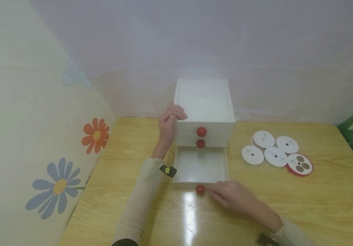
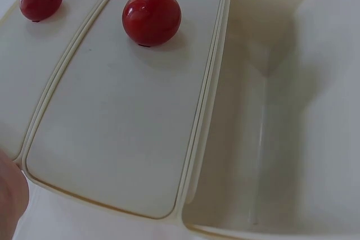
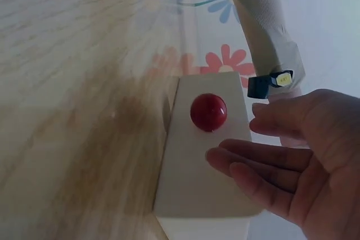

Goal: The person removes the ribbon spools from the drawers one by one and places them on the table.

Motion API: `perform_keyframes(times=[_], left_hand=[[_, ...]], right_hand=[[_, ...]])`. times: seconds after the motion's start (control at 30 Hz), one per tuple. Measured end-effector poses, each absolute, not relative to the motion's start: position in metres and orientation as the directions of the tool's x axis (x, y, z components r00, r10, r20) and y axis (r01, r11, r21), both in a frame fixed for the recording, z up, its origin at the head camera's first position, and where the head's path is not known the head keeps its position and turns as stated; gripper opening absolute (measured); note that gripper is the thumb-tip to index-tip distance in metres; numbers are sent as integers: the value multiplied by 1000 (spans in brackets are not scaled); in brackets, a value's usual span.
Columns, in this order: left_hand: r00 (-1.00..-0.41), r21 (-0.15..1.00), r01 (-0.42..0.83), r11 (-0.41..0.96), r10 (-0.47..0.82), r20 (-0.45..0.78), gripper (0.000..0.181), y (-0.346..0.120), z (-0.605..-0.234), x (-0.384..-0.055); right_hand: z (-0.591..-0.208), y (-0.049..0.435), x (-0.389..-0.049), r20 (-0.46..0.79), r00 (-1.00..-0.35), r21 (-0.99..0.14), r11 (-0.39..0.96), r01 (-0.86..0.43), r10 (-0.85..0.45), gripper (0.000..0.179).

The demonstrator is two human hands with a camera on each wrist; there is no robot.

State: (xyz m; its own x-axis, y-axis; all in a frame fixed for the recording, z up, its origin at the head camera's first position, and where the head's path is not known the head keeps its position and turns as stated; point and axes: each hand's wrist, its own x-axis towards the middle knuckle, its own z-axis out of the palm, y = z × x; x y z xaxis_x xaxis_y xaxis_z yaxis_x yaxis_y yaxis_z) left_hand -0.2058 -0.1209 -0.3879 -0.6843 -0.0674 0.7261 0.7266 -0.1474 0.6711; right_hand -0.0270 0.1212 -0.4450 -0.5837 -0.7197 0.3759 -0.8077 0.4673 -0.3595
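A white drawer cabinet [image 1: 205,99] with red round knobs stands on the wooden table. Its bottom drawer [image 1: 199,165] is pulled out, and the bare inside shows; the two drawers above sit closed. At the cabinet's upper left front corner, my left hand [image 1: 167,124] grips the edge, fingers bent over the top. My right hand [image 1: 236,200] is at the right end of the bottom drawer's front, beside the red knob [image 1: 200,189]. In the right wrist view its loosely bent fingers [image 3: 264,181] are spread from the thumb, with the knob outside them.
Several white spools [image 1: 275,156] lie together on the table [image 1: 327,198], right of the cabinet. One spool [image 1: 300,164] has a red rim and brown round spots. A pale wall [image 1: 145,92] rises behind, and a flower-patterned wall [image 1: 10,119] borders the left side.
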Motion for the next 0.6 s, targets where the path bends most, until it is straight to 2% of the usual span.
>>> perform_keyframes(times=[0.13, 0.37, 0.6], left_hand=[[-688, 676, 724, -136, -67, 723, 25, -121, -389, -207], [-690, 678, 723, -135, -72, 721, 25, -121, -389, -206], [-689, 678, 723, -135, -71, 721, 24, -121, -388, -205]], right_hand=[[-451, 115, -25, 359, -569, -344, 462, -818, -740, 21], [-455, 106, -18, 287, -620, -397, 498, -771, -730, 33], [-459, 97, -19, 287, -624, -442, 477, -759, -727, 37]])
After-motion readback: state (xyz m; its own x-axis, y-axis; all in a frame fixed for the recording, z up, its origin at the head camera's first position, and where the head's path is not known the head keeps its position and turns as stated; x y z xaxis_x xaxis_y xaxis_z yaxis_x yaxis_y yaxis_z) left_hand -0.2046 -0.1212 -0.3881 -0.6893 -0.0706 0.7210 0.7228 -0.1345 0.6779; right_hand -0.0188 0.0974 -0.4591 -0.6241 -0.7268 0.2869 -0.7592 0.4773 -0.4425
